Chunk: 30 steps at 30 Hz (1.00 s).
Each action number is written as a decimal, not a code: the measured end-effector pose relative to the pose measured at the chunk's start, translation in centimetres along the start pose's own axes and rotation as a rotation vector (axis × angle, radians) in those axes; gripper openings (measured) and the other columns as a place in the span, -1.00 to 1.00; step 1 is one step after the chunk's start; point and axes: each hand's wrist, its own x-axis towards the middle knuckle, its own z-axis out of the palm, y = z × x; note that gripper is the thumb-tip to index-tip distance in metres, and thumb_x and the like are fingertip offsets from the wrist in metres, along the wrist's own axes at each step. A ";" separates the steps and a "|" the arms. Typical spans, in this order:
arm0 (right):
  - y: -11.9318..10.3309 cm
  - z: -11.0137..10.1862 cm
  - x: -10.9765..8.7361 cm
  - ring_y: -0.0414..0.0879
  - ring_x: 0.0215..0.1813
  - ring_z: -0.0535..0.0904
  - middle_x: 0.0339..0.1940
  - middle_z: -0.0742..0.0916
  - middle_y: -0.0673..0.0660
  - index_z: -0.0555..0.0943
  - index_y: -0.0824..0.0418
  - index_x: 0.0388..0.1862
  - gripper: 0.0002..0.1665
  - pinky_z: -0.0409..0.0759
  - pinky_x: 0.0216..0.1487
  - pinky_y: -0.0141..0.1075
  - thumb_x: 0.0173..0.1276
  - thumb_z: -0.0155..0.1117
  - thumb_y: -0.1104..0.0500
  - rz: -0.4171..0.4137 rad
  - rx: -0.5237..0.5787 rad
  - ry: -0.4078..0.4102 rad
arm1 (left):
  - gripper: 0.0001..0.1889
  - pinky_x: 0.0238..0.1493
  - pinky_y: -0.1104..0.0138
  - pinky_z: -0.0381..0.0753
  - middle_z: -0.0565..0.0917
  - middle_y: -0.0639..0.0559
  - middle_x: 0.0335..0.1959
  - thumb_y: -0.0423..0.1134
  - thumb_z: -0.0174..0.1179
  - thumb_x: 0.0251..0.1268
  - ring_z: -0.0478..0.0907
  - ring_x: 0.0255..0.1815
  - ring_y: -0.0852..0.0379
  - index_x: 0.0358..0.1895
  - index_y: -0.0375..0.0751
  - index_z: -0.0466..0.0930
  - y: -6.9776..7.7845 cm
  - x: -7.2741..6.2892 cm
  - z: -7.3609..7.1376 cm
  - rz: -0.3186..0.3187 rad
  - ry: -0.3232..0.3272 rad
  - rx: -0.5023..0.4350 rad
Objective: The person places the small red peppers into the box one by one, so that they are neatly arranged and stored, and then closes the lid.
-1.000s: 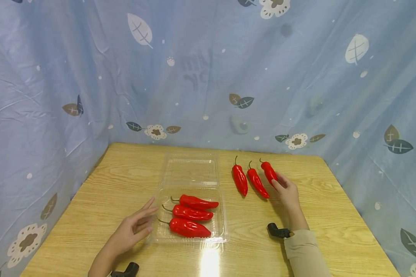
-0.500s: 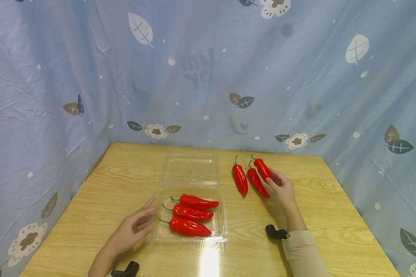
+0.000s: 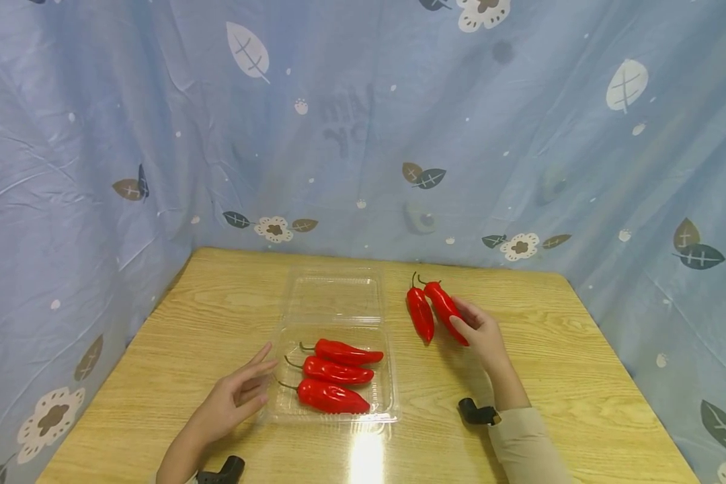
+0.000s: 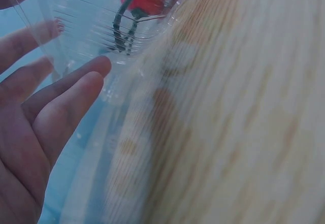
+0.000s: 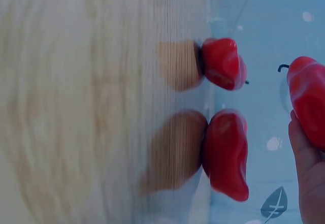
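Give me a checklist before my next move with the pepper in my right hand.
1. Right hand gripping the held pepper: ok.
2. Held pepper lifted off the table: ok; the right wrist view shows it raised.
3. Box open: ok; its lid is folded back.
4. Three peppers lying inside the box: ok, side by side.
5. Left hand steadying the box: cannot tell; it's at the left edge, contact unclear.
6. Table free of loose peppers: not ok; two loose peppers lie there.

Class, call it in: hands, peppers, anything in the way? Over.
Right hand holds a pepper off the table; left hand beside the box. Three peppers inside, two others on the table. Lid folded back, nothing seen blocking the opening.
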 end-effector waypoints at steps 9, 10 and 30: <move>-0.8 1.3 -0.6 -0.40 0.02 0.53 0.28 0.51 0.36 0.39 0.35 0.32 -0.42 0.55 -0.01 -0.59 0.37 0.21 0.17 -0.018 0.048 -0.074 | -0.49 0.11 0.54 0.48 0.03 -0.38 0.47 -0.50 0.11 0.28 0.38 0.28 0.08 0.31 -0.44 0.30 0.0 0.1 0.0 0.000 -0.003 -0.003; -1.0 1.5 -0.7 -0.39 0.02 0.54 0.27 0.52 0.36 0.39 0.35 0.32 -0.42 0.55 -0.01 -0.58 0.37 0.22 0.17 -0.025 0.057 -0.079 | -0.49 0.11 0.55 0.48 0.03 -0.38 0.48 -0.50 0.11 0.28 0.38 0.28 0.07 0.31 -0.44 0.30 -0.1 0.0 0.0 0.000 -0.003 -0.005; -3.4 4.8 -2.3 -0.22 -0.02 0.57 0.18 0.59 0.33 0.47 0.29 0.26 -0.48 0.61 -0.08 -0.45 0.32 0.25 0.24 -0.152 0.050 -0.233 | -0.49 0.11 0.54 0.48 0.03 -0.35 0.48 -0.49 0.12 0.29 0.39 0.28 0.05 0.31 -0.43 0.30 -0.2 0.0 0.1 -0.002 -0.004 -0.006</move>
